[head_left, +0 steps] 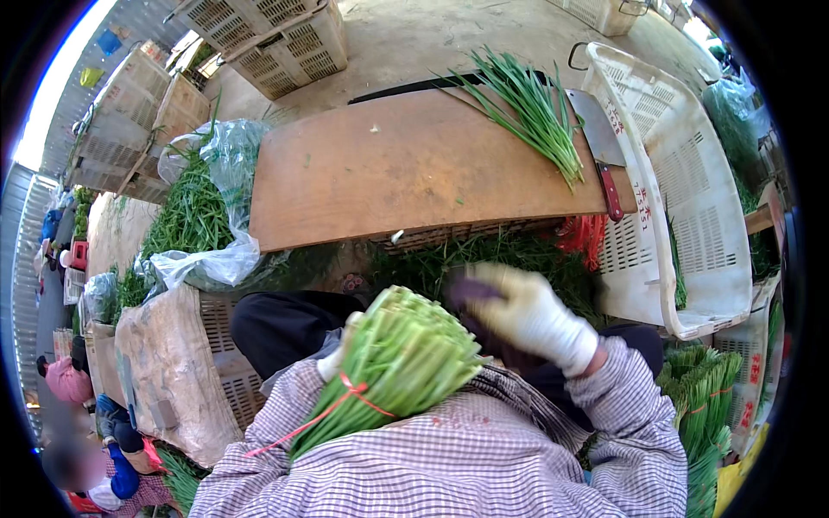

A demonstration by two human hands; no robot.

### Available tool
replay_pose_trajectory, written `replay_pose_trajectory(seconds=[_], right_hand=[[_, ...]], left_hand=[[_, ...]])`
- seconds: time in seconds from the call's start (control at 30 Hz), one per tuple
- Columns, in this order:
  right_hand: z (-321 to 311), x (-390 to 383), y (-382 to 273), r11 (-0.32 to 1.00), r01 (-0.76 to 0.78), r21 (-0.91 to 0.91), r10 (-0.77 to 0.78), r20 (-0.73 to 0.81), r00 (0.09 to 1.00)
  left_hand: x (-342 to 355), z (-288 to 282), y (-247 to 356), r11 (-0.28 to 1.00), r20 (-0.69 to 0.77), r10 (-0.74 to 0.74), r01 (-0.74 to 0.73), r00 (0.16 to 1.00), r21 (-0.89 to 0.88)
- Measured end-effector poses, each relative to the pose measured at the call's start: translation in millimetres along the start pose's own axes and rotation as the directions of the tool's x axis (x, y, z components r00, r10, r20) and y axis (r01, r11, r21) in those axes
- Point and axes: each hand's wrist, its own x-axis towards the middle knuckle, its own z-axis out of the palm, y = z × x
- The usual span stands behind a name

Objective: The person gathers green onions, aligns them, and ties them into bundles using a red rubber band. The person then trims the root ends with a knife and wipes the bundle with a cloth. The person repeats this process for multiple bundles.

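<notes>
A thick bunch of green stalks, bound by a red band, lies slanted against my front, cut ends up. My left hand, in a white glove, grips it from the left side, partly hidden behind it. To the right of the stalks my right hand, also gloved and smeared by motion, is closed on a blurred dark purple object. Ahead, a wooden board carries loose long green leaves and a cleaver with a red handle at its right end.
A white crate stands right of the board, bundled greens below it. Bagged greens sit at left, above a sack-covered crate. Stacked crates stand behind. Red strands hang under the board. People are at far left.
</notes>
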Motion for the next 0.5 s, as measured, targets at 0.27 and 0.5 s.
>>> replay_pose_trajectory(seconds=[0.27, 0.5], right_hand=[[11, -3, -11, 0.909, -0.173, -0.38, 0.317, 0.36, 0.878], [-35, 39, -69, 0.719, -0.148, 0.679, 0.158, 0.048, 0.986]], left_hand=[[-7, 13, 2, 0.984, -0.172, -0.023, 0.053, 0.985, 0.172], [10, -18, 2, 0.992, 0.129, 0.051, -0.035, 0.99, -0.119]])
